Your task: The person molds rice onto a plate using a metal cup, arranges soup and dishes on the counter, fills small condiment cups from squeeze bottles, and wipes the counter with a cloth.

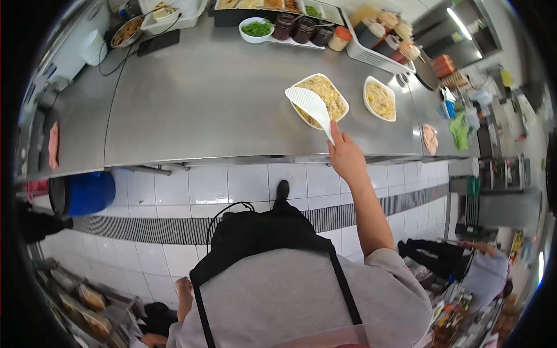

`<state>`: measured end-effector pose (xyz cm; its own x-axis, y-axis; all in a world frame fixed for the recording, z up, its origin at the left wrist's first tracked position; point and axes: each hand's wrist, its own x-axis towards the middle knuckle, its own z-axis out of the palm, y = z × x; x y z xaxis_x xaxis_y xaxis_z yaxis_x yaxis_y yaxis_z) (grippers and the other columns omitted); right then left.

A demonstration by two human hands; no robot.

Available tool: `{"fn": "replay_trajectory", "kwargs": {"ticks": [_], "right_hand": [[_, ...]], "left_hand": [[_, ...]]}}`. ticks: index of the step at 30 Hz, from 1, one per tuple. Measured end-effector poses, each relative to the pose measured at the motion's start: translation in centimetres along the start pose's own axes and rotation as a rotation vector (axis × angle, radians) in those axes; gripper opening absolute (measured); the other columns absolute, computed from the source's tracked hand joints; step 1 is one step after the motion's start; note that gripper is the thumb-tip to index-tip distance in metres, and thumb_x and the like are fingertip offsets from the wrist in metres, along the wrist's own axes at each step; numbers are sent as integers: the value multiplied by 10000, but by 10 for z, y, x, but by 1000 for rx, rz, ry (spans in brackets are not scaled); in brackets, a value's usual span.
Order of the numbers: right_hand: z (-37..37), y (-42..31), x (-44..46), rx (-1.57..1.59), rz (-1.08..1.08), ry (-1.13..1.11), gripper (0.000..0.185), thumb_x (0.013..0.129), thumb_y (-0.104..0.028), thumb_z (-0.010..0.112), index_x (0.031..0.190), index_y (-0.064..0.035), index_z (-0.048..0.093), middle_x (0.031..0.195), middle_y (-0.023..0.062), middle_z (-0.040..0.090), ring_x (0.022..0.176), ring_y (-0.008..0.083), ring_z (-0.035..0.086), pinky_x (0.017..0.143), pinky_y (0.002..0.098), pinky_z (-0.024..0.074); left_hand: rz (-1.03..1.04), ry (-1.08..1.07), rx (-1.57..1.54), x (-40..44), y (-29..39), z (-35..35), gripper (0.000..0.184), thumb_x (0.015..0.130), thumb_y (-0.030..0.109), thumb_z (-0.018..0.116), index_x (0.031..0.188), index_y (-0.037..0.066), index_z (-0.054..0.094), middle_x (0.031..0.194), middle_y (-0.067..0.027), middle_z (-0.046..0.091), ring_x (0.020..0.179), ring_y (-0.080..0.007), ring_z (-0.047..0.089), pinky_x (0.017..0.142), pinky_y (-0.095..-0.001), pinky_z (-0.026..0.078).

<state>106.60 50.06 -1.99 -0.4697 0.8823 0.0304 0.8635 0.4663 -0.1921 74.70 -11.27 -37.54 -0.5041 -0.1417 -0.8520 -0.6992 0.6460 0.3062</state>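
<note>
My right hand (347,155) is closed around the handle of a white rice paddle (310,104), with the index finger stretched along it. The paddle's broad, dotted blade lies over a white square bowl (346,110) and hides part of the fried rice (329,93) in it. To the right of that bowl, a second white bowl (394,118) of fried rice (380,100) stands apart on the steel counter (203,104). What appears to be my left hand (184,286) hangs low at my left side, away from the counter; its fingers are not clear.
At the back stand a bowl of chopped greens (257,29), dark sauce jars (303,29) and a white basket (377,58) of bottles. Pink cloths (430,139) lie near both counter ends. A blue barrel (91,193) sits below left. Another person (484,275) works behind right.
</note>
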Motion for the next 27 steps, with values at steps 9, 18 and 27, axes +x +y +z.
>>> {"fn": "replay_trajectory", "kwargs": {"ticks": [9,18,27], "right_hand": [[2,-5,-18,622,315,297,294,839,-210,484,1057,-13,493,706,103,537,491,171,510,471,289,430],[30,-179,40,1367,107,-260,332,679,13,416,1006,-24,461,747,69,524,495,123,486,404,242,398],[69,-551,173,1245,-879,-903,735,621,-18,432,1331,-54,245,914,72,489,567,92,474,447,217,385]], "left_hand": [[472,95,160,7,199,8,126,786,126,511,796,38,600,489,2,450,385,-80,398,318,-224,279],[269,477,395,5,56,-41,236,782,205,499,847,18,629,755,-226,602,727,-353,586,693,-413,453],[-126,809,-232,-10,-3,-45,798,628,131,609,1292,-39,199,1064,-271,507,1001,-390,494,886,-394,395]]}}
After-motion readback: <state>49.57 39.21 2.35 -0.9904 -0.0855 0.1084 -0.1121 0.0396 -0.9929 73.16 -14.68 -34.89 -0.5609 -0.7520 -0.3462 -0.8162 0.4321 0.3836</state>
